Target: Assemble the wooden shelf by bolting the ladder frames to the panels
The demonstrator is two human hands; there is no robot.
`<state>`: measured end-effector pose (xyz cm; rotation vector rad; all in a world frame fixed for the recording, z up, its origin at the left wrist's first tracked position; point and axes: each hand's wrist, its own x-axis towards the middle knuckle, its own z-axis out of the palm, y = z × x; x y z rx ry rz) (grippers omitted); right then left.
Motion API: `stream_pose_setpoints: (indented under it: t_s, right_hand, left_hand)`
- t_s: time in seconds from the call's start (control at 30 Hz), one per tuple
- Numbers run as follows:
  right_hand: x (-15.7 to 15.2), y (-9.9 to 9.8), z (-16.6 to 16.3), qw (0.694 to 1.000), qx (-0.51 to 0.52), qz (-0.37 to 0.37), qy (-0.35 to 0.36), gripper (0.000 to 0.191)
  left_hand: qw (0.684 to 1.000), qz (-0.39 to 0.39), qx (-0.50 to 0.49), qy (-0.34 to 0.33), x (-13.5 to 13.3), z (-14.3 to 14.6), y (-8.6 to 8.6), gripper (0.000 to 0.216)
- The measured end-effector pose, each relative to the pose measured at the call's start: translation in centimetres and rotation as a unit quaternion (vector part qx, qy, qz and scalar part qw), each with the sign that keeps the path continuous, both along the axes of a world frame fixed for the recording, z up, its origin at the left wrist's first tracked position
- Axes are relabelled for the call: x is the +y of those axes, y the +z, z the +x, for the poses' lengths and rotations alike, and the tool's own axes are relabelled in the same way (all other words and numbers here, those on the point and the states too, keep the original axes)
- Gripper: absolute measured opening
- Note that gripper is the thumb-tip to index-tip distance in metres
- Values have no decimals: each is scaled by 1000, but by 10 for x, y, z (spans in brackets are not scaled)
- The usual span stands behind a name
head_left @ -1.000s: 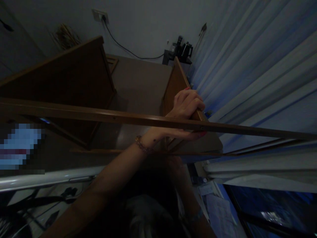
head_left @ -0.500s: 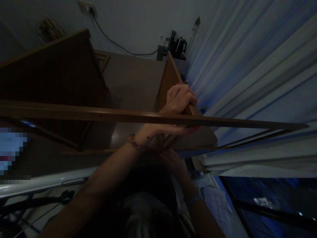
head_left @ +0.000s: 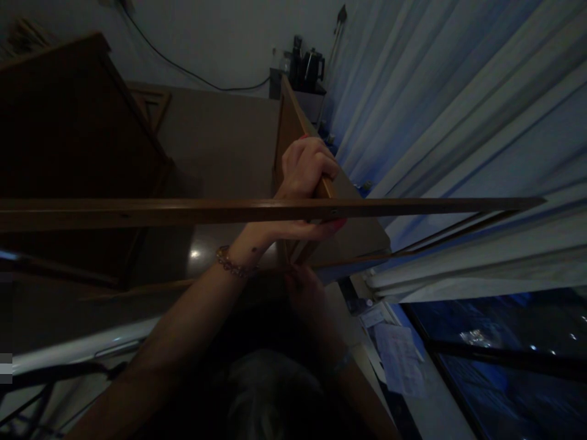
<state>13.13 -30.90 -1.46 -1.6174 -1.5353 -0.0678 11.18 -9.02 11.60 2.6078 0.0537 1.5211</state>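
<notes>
Premises: in this dim light, most likely a room in a home. Long pale curtains (head_left: 413, 110) hang in soft folds down the right side. A black kettle (head_left: 312, 67) stands on a small stand (head_left: 312, 102) by a plain wall (head_left: 206, 30), along which a cable (head_left: 183, 71) droops. A broad tabletop (head_left: 224, 128) with a rounded corner reaches towards the wall. Loose papers (head_left: 398, 360) lie near dark glass (head_left: 509, 394) in a black frame.

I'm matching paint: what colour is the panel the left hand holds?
The panel is brown, clearest in the head view.
</notes>
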Motion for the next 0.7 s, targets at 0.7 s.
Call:
stream_pose_setpoints:
  t_s: [0.7]
  right_hand:
    - [-13,-6,0,961,-122,44,-245,41]
  left_hand:
    - [996,-37,-85,-10,-44,-20,25,53]
